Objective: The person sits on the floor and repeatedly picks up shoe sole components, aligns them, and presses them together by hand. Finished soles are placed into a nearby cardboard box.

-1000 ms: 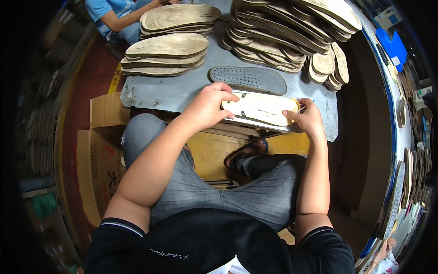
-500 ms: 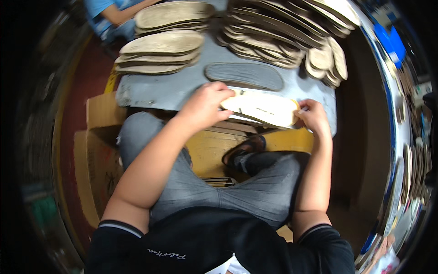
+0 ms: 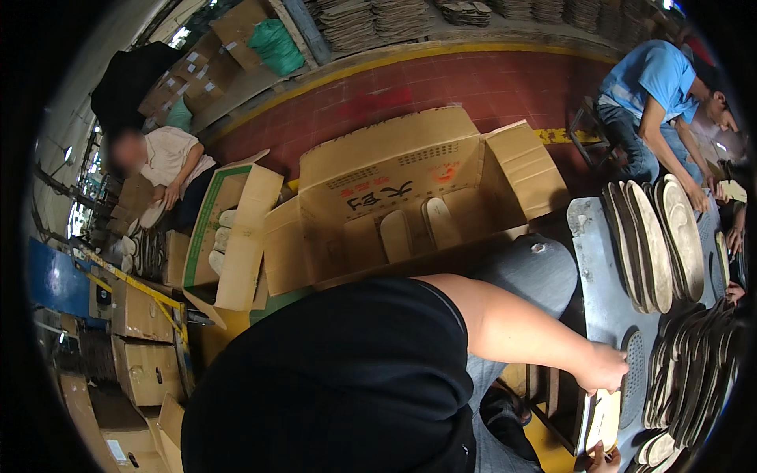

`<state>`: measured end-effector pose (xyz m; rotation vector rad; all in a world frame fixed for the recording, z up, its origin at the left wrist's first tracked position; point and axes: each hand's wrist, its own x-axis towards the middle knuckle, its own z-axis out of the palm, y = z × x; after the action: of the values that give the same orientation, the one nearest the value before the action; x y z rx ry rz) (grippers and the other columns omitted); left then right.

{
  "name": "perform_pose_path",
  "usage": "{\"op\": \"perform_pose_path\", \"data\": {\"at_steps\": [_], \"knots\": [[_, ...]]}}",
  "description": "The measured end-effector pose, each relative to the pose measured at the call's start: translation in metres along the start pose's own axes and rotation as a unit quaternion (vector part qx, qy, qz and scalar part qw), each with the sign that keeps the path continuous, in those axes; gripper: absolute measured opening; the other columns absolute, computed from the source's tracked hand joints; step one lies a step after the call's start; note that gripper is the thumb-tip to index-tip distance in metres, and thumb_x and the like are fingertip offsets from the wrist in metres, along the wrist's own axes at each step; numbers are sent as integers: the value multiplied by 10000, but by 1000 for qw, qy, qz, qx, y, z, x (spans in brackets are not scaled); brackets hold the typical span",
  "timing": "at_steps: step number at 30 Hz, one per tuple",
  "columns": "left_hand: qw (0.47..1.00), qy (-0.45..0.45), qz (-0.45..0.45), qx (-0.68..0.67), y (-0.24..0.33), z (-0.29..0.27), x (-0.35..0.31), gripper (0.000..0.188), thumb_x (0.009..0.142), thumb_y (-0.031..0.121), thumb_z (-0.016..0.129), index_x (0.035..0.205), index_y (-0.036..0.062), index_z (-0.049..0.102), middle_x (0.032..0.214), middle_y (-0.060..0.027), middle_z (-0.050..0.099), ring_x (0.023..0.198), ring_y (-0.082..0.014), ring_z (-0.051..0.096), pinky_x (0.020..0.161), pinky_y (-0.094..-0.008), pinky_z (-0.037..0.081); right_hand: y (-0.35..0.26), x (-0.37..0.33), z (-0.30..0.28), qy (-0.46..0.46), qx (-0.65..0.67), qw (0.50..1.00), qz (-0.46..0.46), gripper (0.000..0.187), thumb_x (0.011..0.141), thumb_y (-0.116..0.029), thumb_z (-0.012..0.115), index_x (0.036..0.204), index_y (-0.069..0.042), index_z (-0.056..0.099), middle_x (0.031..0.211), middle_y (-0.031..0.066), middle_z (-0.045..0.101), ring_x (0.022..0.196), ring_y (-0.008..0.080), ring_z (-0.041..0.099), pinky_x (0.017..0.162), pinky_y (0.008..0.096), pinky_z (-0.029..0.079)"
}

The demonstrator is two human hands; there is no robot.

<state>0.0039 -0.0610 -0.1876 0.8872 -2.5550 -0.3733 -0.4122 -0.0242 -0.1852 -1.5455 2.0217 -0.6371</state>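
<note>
At lower right, the insole (image 3: 604, 420) is pale cream; the sole (image 3: 633, 382) beside it is grey with small dark dots. The table (image 3: 585, 244) is blue-grey. Stacked soles (image 3: 653, 252) at right show mottled tan faces and darker edges. The box (image 3: 394, 134) at centre is brown with black and red print. Upper centre, the floor (image 3: 347, 102) is red with yellow lines. The shirt (image 3: 331, 378) below is plain black, the jeans (image 3: 528, 276) faded grey.

The head fisheye looks down leftward at cartons (image 3: 386, 146).
</note>
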Motion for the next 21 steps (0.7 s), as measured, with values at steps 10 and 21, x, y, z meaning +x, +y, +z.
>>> {"op": "perform_pose_path", "data": {"at_steps": [10, 21], "knots": [[975, -26, -110, -192, 5, -20, -1, 284, 959, 282, 906, 1163, 85, 888, 1115, -223, 790, 1116, -382, 773, 1052, -527, 636, -37, -31, -8, -6, -15, 999, 32, 783, 922, -170, 998, 1588, 81, 671, 1531, 259, 742, 1358, 366, 720, 1182, 481, 573], [990, -1, -91, -108, 38, -63, -24, 438, 981, 157, 890, 1413, 99, 856, 1479, -221, 715, 1380, -433, 659, 1197, -521, 574, -77, -63, 4, 69, -28, 997, 16, 810, 804, -281, 1094, 1443, 54, 727, 1364, 230, 815, 1259, 350, 790, 1121, 458, 608]]}}
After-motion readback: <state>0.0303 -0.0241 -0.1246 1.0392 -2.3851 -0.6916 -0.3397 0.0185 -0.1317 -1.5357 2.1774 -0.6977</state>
